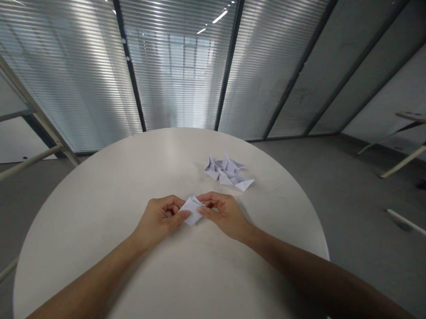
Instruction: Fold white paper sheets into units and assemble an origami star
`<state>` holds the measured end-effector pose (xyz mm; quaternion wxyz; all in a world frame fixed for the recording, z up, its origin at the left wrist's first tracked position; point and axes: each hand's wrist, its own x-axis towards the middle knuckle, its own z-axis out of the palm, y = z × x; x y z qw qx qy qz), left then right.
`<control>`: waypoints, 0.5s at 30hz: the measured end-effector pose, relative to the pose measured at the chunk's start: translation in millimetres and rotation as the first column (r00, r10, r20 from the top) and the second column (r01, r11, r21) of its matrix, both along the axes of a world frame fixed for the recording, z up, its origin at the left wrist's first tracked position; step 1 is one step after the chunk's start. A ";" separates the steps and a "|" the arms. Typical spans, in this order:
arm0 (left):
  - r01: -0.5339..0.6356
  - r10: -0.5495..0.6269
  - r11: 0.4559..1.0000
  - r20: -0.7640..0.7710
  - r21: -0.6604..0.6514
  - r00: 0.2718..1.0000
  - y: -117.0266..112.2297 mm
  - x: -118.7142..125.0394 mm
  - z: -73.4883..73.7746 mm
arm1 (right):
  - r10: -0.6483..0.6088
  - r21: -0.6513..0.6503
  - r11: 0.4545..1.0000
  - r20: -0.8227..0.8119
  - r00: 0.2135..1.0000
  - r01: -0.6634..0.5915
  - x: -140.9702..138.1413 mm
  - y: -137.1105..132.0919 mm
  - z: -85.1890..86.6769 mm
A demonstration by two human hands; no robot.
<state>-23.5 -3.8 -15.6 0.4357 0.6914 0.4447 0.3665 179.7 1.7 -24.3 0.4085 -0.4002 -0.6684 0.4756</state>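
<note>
Between my hands is a small white folded paper, shaped like a diamond with layered flaps at its top. My left hand pinches its left corner, thumb on the near face and fingers behind. At the right corner my right hand grips it the same way, thumb pressed on the front. The fingertips behind the paper are partly hidden. Just beyond my right hand, several white folded paper pieces with pointed tips lie in a loose cluster on the table.
A round white table lies under my forearms. Glass panels with blinds stand behind it. Pale metal bars rise at the left. Another table with slanted legs is at the right, on grey floor. A small white corner shows at the bottom edge.
</note>
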 end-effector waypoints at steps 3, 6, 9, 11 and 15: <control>-0.003 0.004 1.000 -0.032 0.010 0.999 -1.5 0.2 0.5 | -0.028 0.014 1.000 0.021 0.999 0.027 -1.6 -2.8 3.6; -0.002 0.003 1.000 -0.057 0.018 0.998 -2.5 1.0 -0.6 | -0.078 0.018 0.997 0.045 0.996 0.078 -3.6 -5.4 8.8; 0.000 0.001 1.000 -0.079 0.015 0.997 -2.6 2.3 -2.1 | -0.109 0.027 0.994 0.058 0.992 0.107 -5.0 -7.1 13.0; 0.005 -0.003 1.000 -0.088 0.017 0.996 -2.2 2.9 -2.7 | -0.113 0.047 0.993 0.073 0.991 0.110 -5.1 -7.3 14.3; 0.011 -0.008 1.000 -0.114 0.026 0.993 -1.6 2.9 -3.0 | -0.113 0.105 0.990 0.143 0.983 0.099 -4.1 -6.2 13.8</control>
